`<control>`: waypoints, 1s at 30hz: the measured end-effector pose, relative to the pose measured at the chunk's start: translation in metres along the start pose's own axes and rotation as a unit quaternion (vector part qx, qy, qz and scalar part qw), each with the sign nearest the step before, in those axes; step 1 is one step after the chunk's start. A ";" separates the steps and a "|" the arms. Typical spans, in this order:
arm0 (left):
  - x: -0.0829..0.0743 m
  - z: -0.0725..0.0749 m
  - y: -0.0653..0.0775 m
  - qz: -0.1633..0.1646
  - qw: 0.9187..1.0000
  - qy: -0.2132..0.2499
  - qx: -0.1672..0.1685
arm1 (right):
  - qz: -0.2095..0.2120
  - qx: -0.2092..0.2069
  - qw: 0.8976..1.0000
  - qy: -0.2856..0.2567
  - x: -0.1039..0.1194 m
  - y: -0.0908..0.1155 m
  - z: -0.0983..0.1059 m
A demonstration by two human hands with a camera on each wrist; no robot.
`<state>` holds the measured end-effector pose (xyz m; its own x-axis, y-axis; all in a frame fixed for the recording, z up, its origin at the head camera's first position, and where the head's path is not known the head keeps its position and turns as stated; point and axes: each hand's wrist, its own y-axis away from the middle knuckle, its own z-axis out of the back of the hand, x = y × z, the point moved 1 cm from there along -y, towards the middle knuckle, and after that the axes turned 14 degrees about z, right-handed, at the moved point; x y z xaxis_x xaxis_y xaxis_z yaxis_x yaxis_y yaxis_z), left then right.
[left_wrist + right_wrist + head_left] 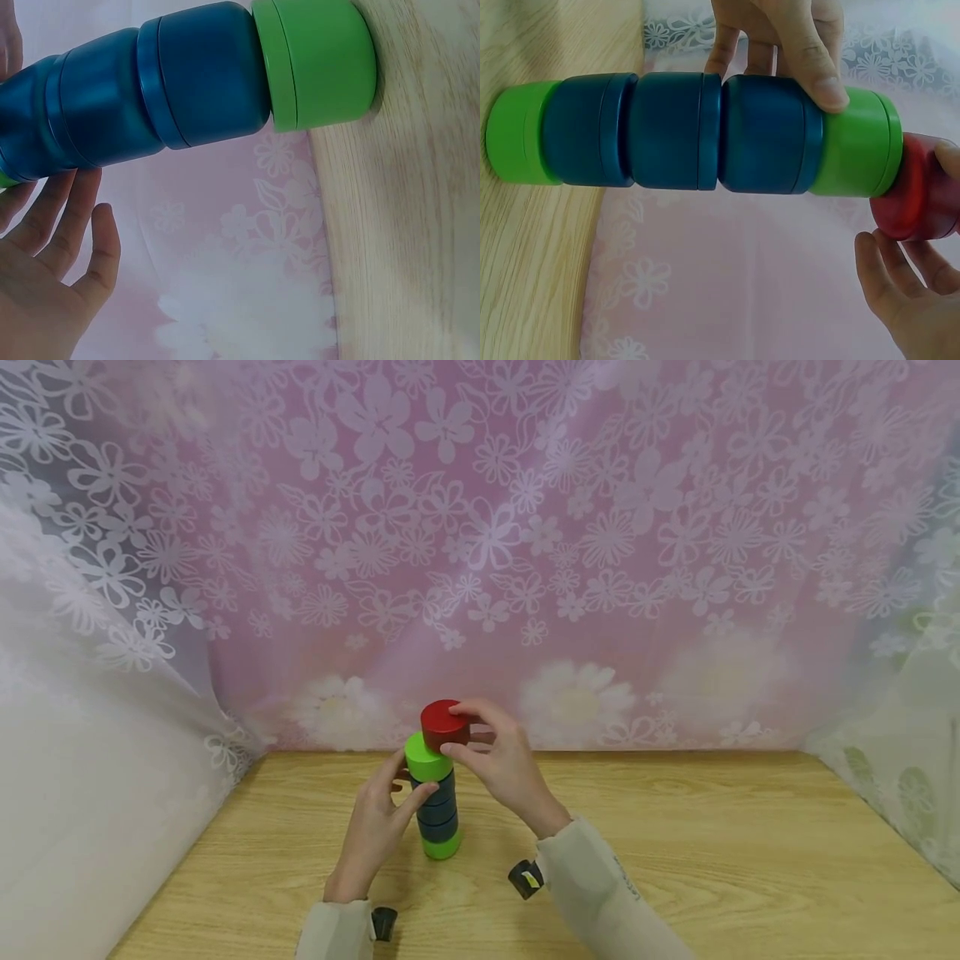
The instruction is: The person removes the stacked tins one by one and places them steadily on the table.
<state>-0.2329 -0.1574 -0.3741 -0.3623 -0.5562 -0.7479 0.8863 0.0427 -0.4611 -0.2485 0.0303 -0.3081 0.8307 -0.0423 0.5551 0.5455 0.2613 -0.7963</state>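
A tower of round lidded tins stands upright on the table: a green tin (pixel 442 846) at the bottom, three blue tins (pixel 673 131) above it, and another green tin (pixel 857 142) on top. My left hand (pixel 375 818) holds the upper part of the tower, its thumb across the seam between the top blue and green tins and its fingers on the far side. With thumb and fingers, my right hand (pixel 506 764) grips a red tin (pixel 442 720) at the top. The red tin sits off-centre to the right, its lower edge right at the upper green tin.
The wooden table (pixel 712 843) spreads out around the tower. Behind it hangs a pink flowered cloth (pixel 495 543), with a pale cloth (pixel 82 760) at the left side. Small black wrist devices show at the left cuff (pixel 384 924) and right cuff (pixel 526 878).
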 end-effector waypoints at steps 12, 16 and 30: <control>0.005 0.000 0.003 0.007 1.000 -0.002 0.002 | 0.008 0.006 1.000 -0.014 -0.003 0.009 0.012; 0.004 -0.001 0.003 0.011 1.000 -0.006 0.000 | 0.006 0.000 1.000 -0.030 -0.003 0.012 0.017; 0.002 -0.001 0.000 0.013 1.000 -0.003 0.003 | -0.002 -0.008 1.000 -0.006 -0.011 0.021 0.036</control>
<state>-0.2339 -0.1576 -0.3756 -0.3371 -0.5592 -0.7574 0.8974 0.0523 -0.4381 -0.2501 0.0704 -0.3219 0.8268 -0.0321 0.5616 0.5511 0.2461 -0.7973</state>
